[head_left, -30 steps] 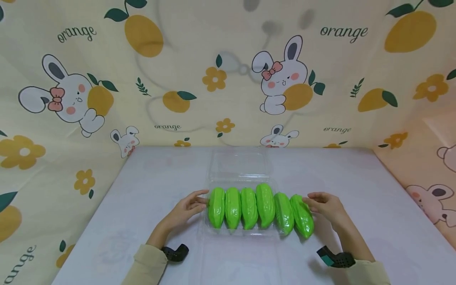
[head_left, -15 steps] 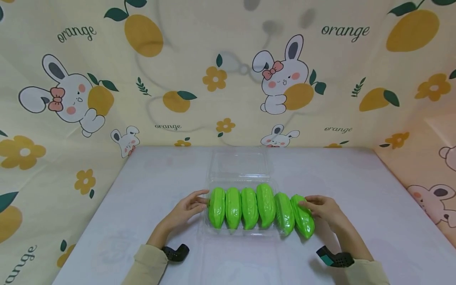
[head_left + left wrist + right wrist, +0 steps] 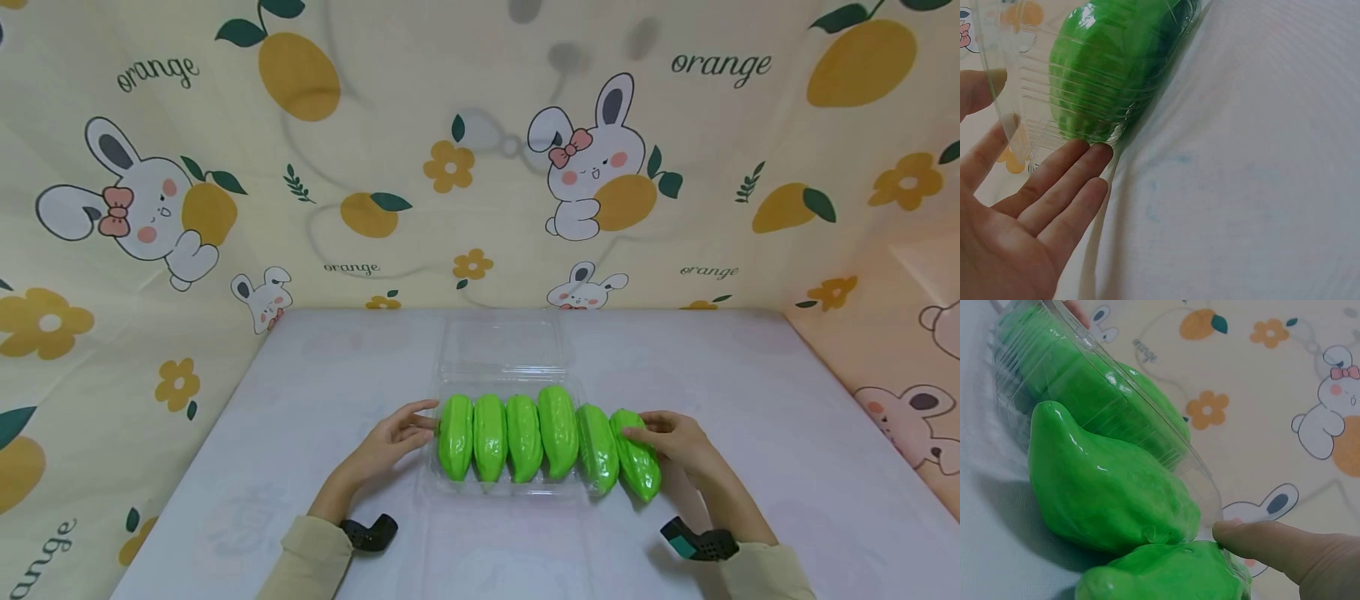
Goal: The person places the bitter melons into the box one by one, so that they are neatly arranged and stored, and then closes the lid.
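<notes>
Several glossy green ridged gourds (image 3: 490, 437) lie side by side in a clear plastic clamshell box (image 3: 540, 490). To its right, two more such gourds lie on the table: an inner one (image 3: 598, 450) beside the box and an outer one (image 3: 639, 471) slanting. My left hand (image 3: 393, 442) is at the box's left side; in the left wrist view its straight fingers (image 3: 1063, 212) touch the ribbed wall. My right hand (image 3: 678, 437) holds the outer gourd's upper end, thumb (image 3: 1260, 540) over it; the other fingers are mostly hidden behind.
The box's clear lid (image 3: 502, 342) lies folded back behind it. A white-covered table (image 3: 337, 358) reaches a patterned cloth backdrop (image 3: 405, 167) at the rear and sides. Each wrist wears a black camera mount (image 3: 371, 533).
My right hand has moved slightly left, its thumb passing from the outer gourd's edge onto its surface. The left hand and the gourds keep their places.
</notes>
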Demonstrator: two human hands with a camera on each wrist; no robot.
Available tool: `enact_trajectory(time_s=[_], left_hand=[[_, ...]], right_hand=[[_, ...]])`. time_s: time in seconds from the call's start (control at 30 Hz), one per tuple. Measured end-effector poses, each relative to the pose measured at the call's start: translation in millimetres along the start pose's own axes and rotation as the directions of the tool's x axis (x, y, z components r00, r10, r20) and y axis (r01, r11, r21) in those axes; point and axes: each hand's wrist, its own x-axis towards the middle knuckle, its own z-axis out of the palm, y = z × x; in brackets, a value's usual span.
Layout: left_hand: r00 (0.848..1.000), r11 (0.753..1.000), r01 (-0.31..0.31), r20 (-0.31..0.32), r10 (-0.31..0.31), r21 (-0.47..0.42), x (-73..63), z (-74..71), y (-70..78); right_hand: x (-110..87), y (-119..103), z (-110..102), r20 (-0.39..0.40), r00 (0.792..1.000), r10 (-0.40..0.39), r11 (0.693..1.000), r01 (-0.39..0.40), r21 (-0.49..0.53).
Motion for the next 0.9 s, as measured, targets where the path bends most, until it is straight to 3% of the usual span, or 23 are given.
enact_trajectory(time_s=[0.9], left_hand=[[1.0,1.0,0.029,-0.009,-0.03,-0.005,-0.2,1.7,2.1]], right_hand=[[-0.3,-2.8,-3.4,-0.014,1.0,0.023,1.0,-0.023,0.007]])
